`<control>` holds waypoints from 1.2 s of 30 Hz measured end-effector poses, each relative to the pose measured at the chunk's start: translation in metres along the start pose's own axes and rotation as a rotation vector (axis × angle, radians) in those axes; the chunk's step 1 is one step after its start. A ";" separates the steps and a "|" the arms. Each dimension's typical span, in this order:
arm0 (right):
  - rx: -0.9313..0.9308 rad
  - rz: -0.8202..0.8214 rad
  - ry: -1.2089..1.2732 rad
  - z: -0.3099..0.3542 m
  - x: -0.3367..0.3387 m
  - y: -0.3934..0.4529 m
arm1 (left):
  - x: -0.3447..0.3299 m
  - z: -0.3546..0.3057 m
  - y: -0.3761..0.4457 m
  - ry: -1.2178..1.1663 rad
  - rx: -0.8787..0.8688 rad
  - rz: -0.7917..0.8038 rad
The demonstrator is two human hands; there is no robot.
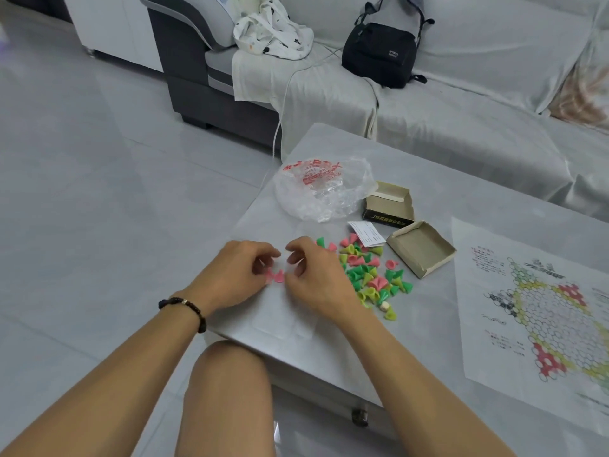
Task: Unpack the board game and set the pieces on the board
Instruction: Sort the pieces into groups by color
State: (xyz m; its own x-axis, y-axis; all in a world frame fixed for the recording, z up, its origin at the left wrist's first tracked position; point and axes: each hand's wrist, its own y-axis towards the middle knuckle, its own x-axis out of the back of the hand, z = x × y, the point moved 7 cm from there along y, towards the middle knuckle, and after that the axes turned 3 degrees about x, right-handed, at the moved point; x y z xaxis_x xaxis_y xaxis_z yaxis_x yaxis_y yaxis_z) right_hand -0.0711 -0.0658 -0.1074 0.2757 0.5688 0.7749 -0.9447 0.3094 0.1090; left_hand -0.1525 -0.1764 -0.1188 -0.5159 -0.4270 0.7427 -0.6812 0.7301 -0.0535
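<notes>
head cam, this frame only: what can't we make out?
- Paper board, head view: right and lower parts cut off by the frame edge; print blurred, unreadable.
- Pink pieces: partly hidden under the left hand and right hand; count and grip unclear.
- Piece pile: near side hidden by the right hand.
- Leaflet and box half text: too small.

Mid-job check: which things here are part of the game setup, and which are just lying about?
Game setup: paper board; pile of cone pieces; pink pieces between left hand and right hand; two box halves; leaflet.

Lying about: plastic bag; black bag; white tote.
</notes>
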 end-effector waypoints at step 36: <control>0.133 0.036 -0.339 -0.017 0.004 0.020 | 0.010 -0.004 0.039 0.171 -0.042 0.070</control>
State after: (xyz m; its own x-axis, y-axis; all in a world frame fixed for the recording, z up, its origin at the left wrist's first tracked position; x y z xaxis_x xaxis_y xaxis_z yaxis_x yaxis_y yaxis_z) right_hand -0.0861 -0.0445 -0.1128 0.1880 0.2855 0.9398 -0.9738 0.1788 0.1405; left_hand -0.1818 -0.1503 -0.1112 -0.4632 -0.2796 0.8410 -0.6225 0.7781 -0.0842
